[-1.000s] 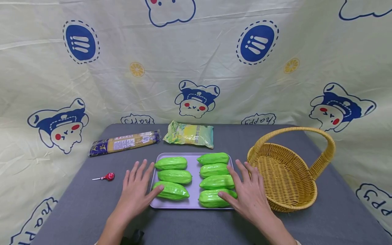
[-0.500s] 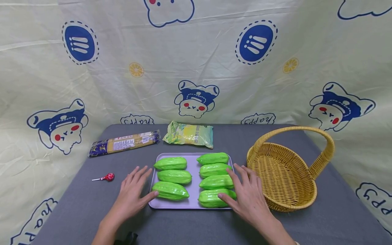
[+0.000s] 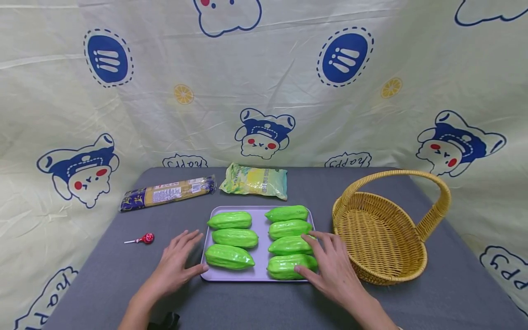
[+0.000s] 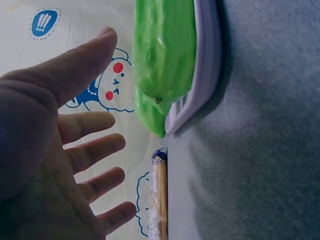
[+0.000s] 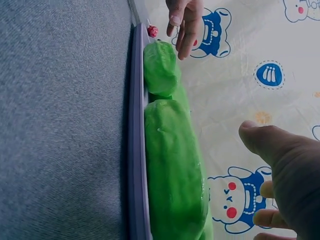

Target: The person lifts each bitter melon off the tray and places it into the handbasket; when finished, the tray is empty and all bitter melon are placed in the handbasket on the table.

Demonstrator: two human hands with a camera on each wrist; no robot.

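Note:
A lilac tray [image 3: 261, 266] holds two columns of glossy green ridged gourds, three at left and several at right. My left hand [image 3: 175, 266] is just left of the tray, fingers spread, thumb by its near left corner. In the left wrist view, the palm and fingers hold nothing and stand apart from the nearest gourd [image 4: 165, 50]. Over the tray's right side is my right hand [image 3: 332, 268], thumb overlapping the nearest right gourd [image 3: 284, 267] in the head view. The right wrist view shows that thumb [image 5: 265, 140] clear of the gourds, nothing held.
A wicker basket [image 3: 381, 238] with a tall handle stands right of the tray. Behind lie a pasta packet [image 3: 169, 192] and a green-yellow bag [image 3: 255, 181]. A red lollipop [image 3: 147, 238] is at left on the grey tablecloth [image 3: 103, 284]. Patterned fabric hangs behind.
My left hand has drawn back toward me and left, its thumb leaving the area over the near left gourd. My right hand's fingers have drawn back slightly. Gourds and tray stay put.

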